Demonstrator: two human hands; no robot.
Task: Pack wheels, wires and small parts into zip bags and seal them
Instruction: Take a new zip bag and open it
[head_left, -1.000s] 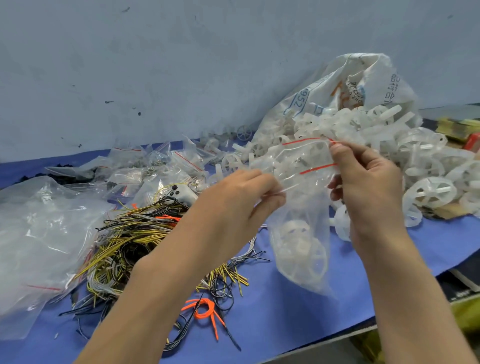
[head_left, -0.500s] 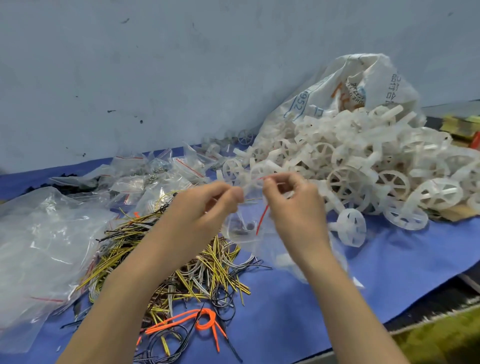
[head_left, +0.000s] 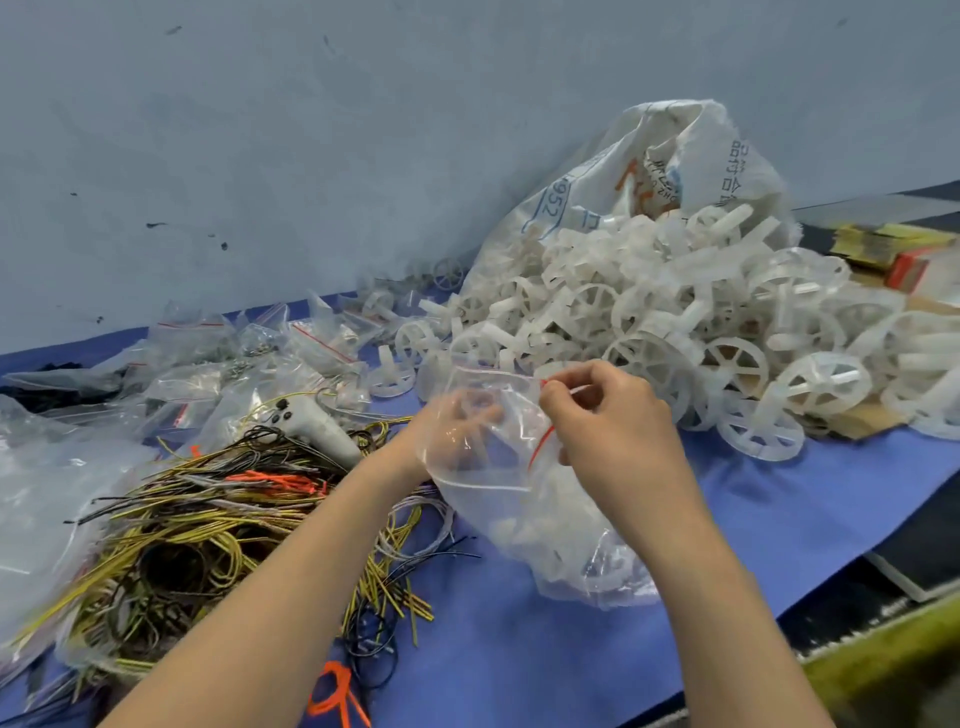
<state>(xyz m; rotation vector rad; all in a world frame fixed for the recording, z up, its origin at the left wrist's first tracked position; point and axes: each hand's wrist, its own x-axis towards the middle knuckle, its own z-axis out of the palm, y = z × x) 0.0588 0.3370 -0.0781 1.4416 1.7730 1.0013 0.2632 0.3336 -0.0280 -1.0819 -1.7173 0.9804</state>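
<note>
Blue cloth (head_left: 519, 649) covers the bench, with a grey-blue wall (head_left: 311, 130) behind it.

Clear zip bag (head_left: 498, 462) with a red seal line, mid-frame, held up over the cloth; white plastic parts sag in its lower end toward 5 o'clock. Left hand (head_left: 457, 431) is inside the bag mouth, seen through the film, fingers blurred: cannot tell how far they curl or whether they hold anything. Right hand (head_left: 613, 415) pinches the bag's red-striped rim between thumb and forefinger, other fingers curled.

At 2 o'clock from the bag: heap of white spoked wheels (head_left: 675, 332) spilling from a printed woven sack (head_left: 649, 171), the nearest wheels just beside the right hand.

At 8 o'clock: tangle of yellow, black and white wires (head_left: 208, 525) under the left forearm, with an orange wire bundle (head_left: 280, 480) on top and an orange loop (head_left: 335, 696) near the lower edge.

At 9 to 10 o'clock: white handheld controller (head_left: 311, 428) lying on the wires; beyond it, small filled zip bags (head_left: 249, 358) in a loose pile.

Far left: large clear plastic bag (head_left: 47, 499), crumpled.

Far right at 2 o'clock: yellow and red boxes (head_left: 893, 249), partly cut off.
</note>
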